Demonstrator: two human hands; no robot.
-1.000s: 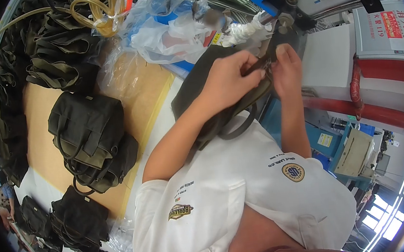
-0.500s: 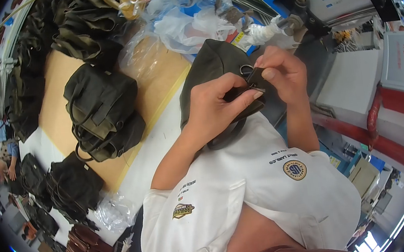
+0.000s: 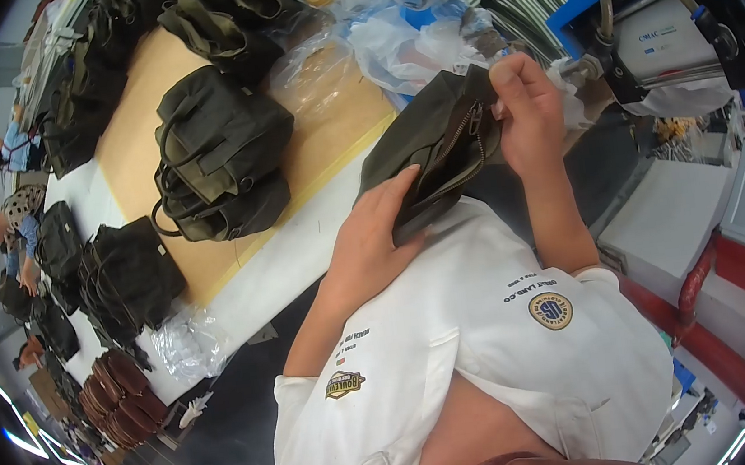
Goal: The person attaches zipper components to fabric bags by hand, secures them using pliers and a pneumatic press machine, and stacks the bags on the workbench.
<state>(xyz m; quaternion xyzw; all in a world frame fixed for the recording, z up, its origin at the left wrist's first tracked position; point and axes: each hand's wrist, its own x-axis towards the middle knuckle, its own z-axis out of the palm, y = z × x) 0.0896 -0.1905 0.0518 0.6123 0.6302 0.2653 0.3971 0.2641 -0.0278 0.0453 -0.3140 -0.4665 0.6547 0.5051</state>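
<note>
A dark olive fabric bag [image 3: 431,140] is held up in front of my chest, with its zipper [image 3: 472,145] facing me. The metal zipper teeth curve around a partly open mouth, and the inside is dark. My left hand [image 3: 373,237] holds the near left side of the bag, fingers along the fabric and thumb toward its lower edge. At the top right end, my right hand [image 3: 528,112] pinches the bag's corner beside the zipper's end. The fingertips behind that corner are partly hidden.
Dark handbags [image 3: 223,153] stand on the tan board [image 3: 132,103] to the left, with more dark bags [image 3: 127,276] beyond. Clear plastic [image 3: 398,44] lies ahead. A machine with hoses [image 3: 661,39] is at right. Brown leather pieces [image 3: 122,395] sit lower left; other people [image 3: 21,210] work far left.
My left hand has moved from the zipper area down to the bag's side. My right hand now grips the end corner, and the bag is turned so the zipper shows. The view has shifted.
</note>
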